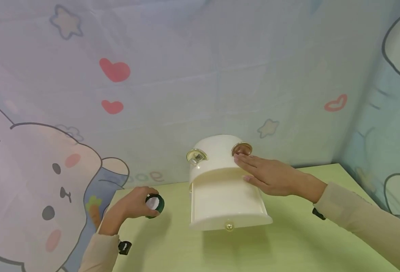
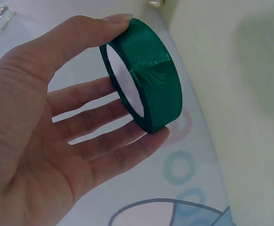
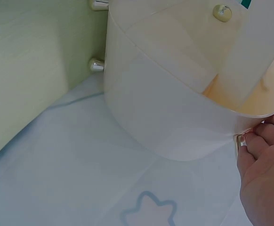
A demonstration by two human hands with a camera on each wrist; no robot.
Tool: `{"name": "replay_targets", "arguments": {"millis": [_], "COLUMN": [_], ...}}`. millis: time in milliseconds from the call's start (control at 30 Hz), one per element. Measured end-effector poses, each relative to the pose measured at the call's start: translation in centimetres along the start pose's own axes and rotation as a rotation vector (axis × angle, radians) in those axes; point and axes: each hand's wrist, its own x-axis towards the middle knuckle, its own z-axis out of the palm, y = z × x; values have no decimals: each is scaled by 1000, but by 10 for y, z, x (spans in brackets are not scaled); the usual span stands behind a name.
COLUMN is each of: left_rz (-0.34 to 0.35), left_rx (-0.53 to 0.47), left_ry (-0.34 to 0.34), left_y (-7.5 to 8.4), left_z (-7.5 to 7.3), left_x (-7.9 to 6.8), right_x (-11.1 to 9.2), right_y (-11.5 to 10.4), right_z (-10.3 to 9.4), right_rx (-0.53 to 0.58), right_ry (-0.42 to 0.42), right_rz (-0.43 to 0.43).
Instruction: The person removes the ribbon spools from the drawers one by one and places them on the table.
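Note:
My left hand (image 1: 137, 204) holds a roll of green ribbon (image 2: 158, 80) by its edges, thumb on one side and fingertips on the other. The roll's white core faces back toward the palm, and a frayed ribbon end shows on its outer face. To the right stands a cream rounded box (image 1: 217, 151) with its drawer (image 1: 225, 196) pulled out, a small gold knob (image 1: 229, 226) on the front. My right hand (image 1: 271, 175) rests on the box's upper right with fingers extended, fingertips at a round gold-rimmed fitting (image 1: 242, 148). Nothing shows inside the drawer.
A matching gold-rimmed fitting (image 1: 196, 155) sits on the box's left top. Gold feet (image 3: 97, 65) hold the box on the light green table (image 1: 172, 241). Close behind is a cloth backdrop (image 1: 186, 75) printed with hearts, stars and a rabbit; it also runs along the right.

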Motion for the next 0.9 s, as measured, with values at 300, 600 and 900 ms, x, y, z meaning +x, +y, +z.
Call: {"name": "replay_targets", "arguments": {"millis": [300,600,900], "left_rz": [-36,-53,-138], "left_rx": [21,30,67], "left_ry": [1,25,27], "left_y": [-22,-41,-58], "left_z": [19,36,51], "left_x": [-2,-7,-10], "right_x": [1,1,1], "right_y": [0,0,1], "right_z": [1,1,1], "right_rx": [0,15,31], "right_ry": [10,7,1], "right_rz": [-5,5,8]}}
